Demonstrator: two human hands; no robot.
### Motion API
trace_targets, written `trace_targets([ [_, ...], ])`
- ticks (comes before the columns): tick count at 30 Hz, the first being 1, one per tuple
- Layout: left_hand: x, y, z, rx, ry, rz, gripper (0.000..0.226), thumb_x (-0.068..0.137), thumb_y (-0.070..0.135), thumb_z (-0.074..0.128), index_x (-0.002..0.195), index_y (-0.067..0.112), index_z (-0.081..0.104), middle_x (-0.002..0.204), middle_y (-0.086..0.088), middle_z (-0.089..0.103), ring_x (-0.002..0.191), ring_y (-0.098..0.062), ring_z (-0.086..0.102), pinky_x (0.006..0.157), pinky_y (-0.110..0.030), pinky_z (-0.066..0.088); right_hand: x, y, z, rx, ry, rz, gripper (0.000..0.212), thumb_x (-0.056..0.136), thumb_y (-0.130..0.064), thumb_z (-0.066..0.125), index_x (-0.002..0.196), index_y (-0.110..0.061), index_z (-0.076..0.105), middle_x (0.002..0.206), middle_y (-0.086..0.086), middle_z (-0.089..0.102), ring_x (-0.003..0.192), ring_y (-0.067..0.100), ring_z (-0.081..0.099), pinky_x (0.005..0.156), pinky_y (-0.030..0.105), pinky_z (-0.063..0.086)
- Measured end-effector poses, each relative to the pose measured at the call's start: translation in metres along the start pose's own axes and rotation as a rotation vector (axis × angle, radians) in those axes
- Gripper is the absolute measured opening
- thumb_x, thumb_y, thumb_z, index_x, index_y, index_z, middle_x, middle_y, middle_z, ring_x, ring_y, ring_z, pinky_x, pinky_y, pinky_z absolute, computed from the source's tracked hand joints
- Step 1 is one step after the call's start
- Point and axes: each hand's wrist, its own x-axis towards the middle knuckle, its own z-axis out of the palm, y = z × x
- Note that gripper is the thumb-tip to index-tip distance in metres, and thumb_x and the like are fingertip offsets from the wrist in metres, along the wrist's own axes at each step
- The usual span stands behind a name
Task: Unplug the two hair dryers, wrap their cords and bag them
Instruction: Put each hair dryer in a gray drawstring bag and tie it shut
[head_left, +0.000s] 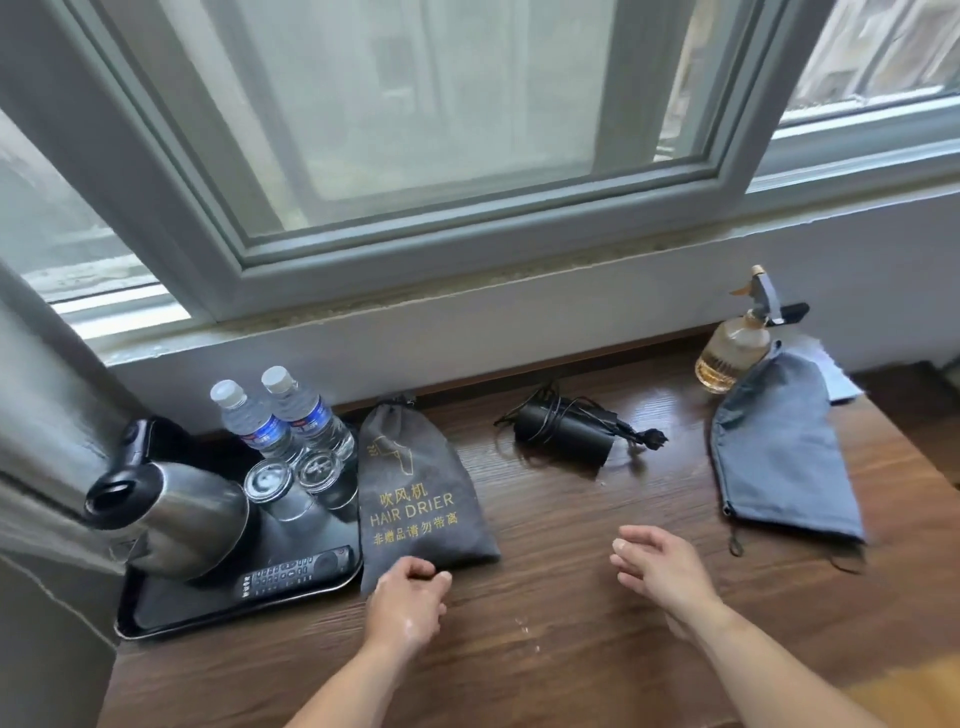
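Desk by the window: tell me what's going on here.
A person is packing up hair dryers at a wooden desk. The left hand is at the lower edge of a full-looking dark bag printed HAIR DRIER; whether it grips the bag is unclear. The right hand hovers open over the desk, holding nothing. Farther back lies a black hair dryer, unplugged, cord wound round it, not yet bagged. A blue-grey bag lies flat to the right.

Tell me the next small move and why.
Probably reach the right hand forward to the black hair dryer: its cord is already wound round it, the plug lies free, and it sits unbagged between the bulging dark bag and the flat blue-grey bag.
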Motion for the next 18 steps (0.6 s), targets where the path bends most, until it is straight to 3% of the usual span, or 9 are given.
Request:
trace_targets([
  [7, 0.003, 0.07, 0.122, 0.17, -0.244, 0.154, 0.028, 0.071, 0.044, 0.074, 0.091, 0.028, 0.063, 0.086, 0.001, 0.072, 0.08, -0.024, 0.074, 0.082, -0.048, 0.06, 0.028, -0.026, -0.135, -0.163, 0.176, -0.111, 0.023, 0.087, -0.007, 0.074, 0.109, -0.009, 0.069, 0.097, 0.007, 0.072, 0.089, 0.025, 0.071, 0.075, 0.04, 0.059],
  [10, 0.001, 0.094, 0.182, 0.198, -0.333, 0.195, 0.03, 0.067, 0.043, 0.074, 0.091, 0.027, 0.063, 0.087, 0.001, 0.069, 0.085, -0.023, 0.07, 0.086, -0.045, 0.06, 0.039, -0.033, -0.193, -0.566, 0.296, -0.236, 0.025, 0.082, -0.018, 0.08, 0.104, -0.022, 0.07, 0.101, -0.005, 0.073, 0.09, 0.013, 0.069, 0.09, 0.037, 0.055],
  [14, -0.002, 0.112, 0.255, 0.236, -0.474, 0.165, 0.054, 0.058, 0.049, 0.072, 0.106, 0.027, 0.061, 0.071, 0.007, 0.067, 0.07, -0.021, 0.063, 0.075, -0.044, 0.055, 0.049, -0.037, -0.242, -1.011, 0.333, -0.404, 0.043, 0.076, -0.024, 0.08, 0.116, -0.028, 0.066, 0.118, -0.009, 0.061, 0.114, 0.015, 0.057, 0.099, 0.032, 0.045],
  [16, 0.003, 0.114, 0.29, 0.28, -0.527, 0.136, 0.058, 0.059, 0.049, 0.072, 0.112, 0.032, 0.056, 0.068, 0.009, 0.066, 0.075, -0.032, 0.067, 0.073, -0.039, 0.052, 0.056, -0.036, -0.255, -1.185, 0.297, -0.428, 0.049, 0.073, -0.034, 0.08, 0.118, -0.035, 0.061, 0.125, -0.013, 0.053, 0.121, 0.014, 0.05, 0.098, 0.035, 0.044],
  [18, 0.008, 0.116, 0.321, 0.274, -0.548, 0.113, 0.069, 0.054, 0.053, 0.073, 0.117, 0.033, 0.052, 0.074, 0.005, 0.068, 0.092, -0.044, 0.067, 0.079, -0.048, 0.056, 0.065, -0.036, -0.263, -1.24, 0.263, -0.427, 0.052, 0.072, -0.04, 0.078, 0.12, -0.038, 0.057, 0.128, -0.015, 0.046, 0.127, 0.012, 0.043, 0.101, 0.034, 0.04],
])
